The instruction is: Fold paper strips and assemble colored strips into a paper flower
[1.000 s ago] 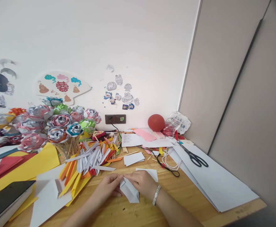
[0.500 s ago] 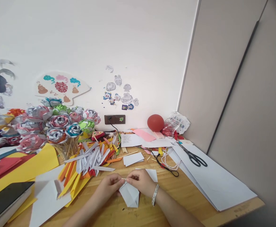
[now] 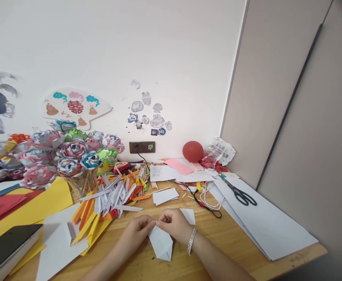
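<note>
A folded piece of white paper (image 3: 161, 244) hangs point-down near the front of the table, its top edge pinched by both hands. My left hand (image 3: 141, 229) grips it at the upper left between thumb and fingers. Right beside it, my right hand (image 3: 175, 224), with silver bracelets on the wrist, pinches the same top edge. The fingertips of the two hands almost meet there and partly hide the fold. Behind my right hand lies a white paper piece (image 3: 188, 215), and farther back a small stack of white paper (image 3: 165, 196).
Folded paper strips (image 3: 112, 197) and a vase of paper flowers (image 3: 73, 150) crowd the left. A phone (image 3: 9, 246) lies at the front left. Scissors (image 3: 241, 195) rest on large white sheets (image 3: 273, 222) at right. A red balloon (image 3: 193, 151) sits by the wall.
The folded paper's lower end has shifted slightly downward, showing a little more of its surface. Both hands keep their pinch at the top edge and have barely moved.
</note>
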### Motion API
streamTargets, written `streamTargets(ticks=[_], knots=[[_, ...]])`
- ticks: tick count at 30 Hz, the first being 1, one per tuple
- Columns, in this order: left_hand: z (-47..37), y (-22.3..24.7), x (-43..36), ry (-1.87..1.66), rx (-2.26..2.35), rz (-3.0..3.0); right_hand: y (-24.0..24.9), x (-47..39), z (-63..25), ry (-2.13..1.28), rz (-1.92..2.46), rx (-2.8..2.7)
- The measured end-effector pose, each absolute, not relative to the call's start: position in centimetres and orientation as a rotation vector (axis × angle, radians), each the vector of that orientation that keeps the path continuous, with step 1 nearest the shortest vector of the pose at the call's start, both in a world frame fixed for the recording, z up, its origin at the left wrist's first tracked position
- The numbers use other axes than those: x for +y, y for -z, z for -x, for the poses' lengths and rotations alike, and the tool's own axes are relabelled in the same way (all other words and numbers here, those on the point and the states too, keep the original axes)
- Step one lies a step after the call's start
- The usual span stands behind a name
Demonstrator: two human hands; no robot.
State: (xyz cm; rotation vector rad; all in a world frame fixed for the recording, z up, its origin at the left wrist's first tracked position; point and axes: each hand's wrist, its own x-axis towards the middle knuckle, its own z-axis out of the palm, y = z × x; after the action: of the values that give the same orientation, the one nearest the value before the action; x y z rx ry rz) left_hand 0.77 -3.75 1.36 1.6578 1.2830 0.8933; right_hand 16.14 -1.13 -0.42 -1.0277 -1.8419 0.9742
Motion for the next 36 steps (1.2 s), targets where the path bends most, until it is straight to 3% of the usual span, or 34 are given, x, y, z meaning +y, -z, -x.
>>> streamTargets(ticks=[19, 28, 36], knots=[[-0.2, -1.0, -3.3, -0.925, 1.326, -1.639, 0.9, -0.6, -16.2, -1.15, 0.929, -1.768], [-0.7, -1.1, -3.8, -0.849, 1.207, -1.548, 0.4, -1.5, -16.4, -0.61, 0.985, -2.057], [0.4, -0.9, -2.7, -1.111, 1.172, -1.187, -0.7, -1.2, -17.3, -0.481, 0.99, -1.854]])
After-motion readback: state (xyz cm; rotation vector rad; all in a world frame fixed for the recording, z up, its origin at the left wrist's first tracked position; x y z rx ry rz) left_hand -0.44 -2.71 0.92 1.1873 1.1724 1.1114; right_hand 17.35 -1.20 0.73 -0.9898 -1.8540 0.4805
